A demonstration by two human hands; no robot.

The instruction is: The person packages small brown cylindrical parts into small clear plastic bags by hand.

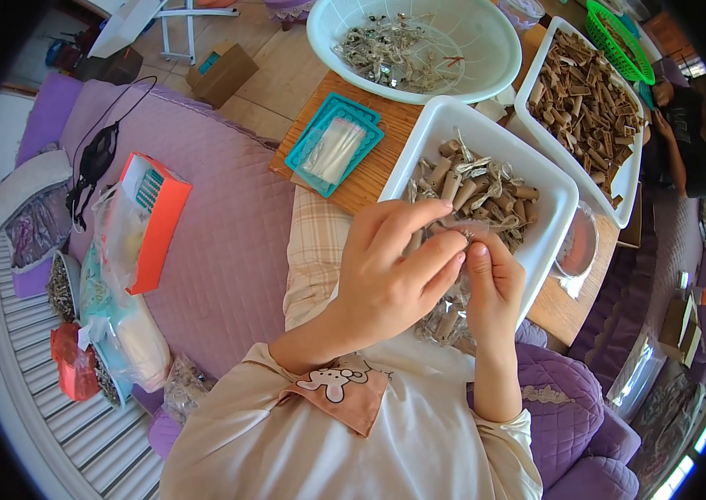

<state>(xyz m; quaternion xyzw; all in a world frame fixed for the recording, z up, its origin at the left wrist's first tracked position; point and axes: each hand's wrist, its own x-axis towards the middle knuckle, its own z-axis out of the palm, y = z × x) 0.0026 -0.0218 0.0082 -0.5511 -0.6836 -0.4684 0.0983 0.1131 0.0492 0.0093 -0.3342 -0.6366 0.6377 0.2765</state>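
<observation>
My left hand [390, 267] and my right hand [495, 287] meet above the near part of a white tub [555, 260]. Their fingertips pinch a small clear plastic bag [468, 225], partly hidden by the fingers. In the tub lie several brown cylindrical pieces [503, 200] with pale cord loops. Below my hands, similar pieces in clear wrapping [445, 323] show between my wrists. Left of the tub, a teal basket [296, 162] holds a stack of clear plastic bags [334, 152].
Behind the tub, a pale green basin [486, 71] holds small metal and cord parts. A white tray [626, 196] of brown pieces stands at the right, beside a green basket [599, 21]. A clear round container [578, 242] touches the tub's right side. An orange box [165, 229] lies on purple quilting. Another person [686, 137] sits far right.
</observation>
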